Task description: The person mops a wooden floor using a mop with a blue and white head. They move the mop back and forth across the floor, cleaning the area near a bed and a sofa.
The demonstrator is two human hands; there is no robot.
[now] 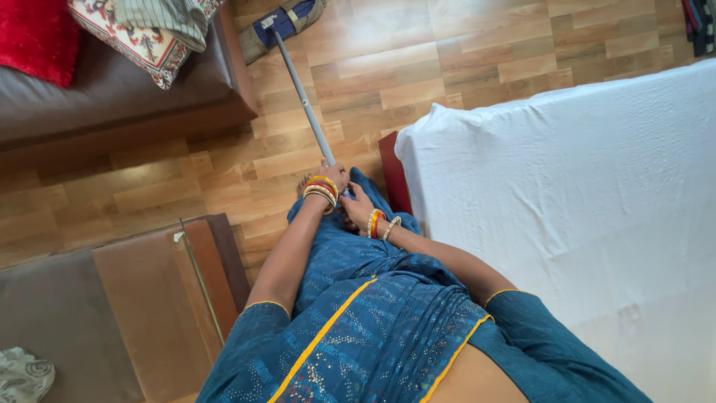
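Bed: a wide bed under a plain white sheet fills the right side, its corner just beside the person's hands.
Floor: warm wood-look planks run across the room.
Sofa: a dark brown sofa sits at the upper left, carrying a red cushion and a patterned one.
Surface: a low brown surface with a glass-like edge stands at the lower left.
Mop: a flat mop with a long grey metal handle slants from the hands up and away; its blue and olive head lies flat on the floor near the sofa's corner.
Left arm: bare below a blue sleeve, stretched forward and down, bangles at the wrist.
Left hand: the left hand is at the handle's near end, fingers curled around it.
Right arm: bent at the elbow, reaching inward, bangles at the wrist.
Right hand: the right hand sits just below the left against the blue garment; whether its fingers clasp the handle, I cannot tell.
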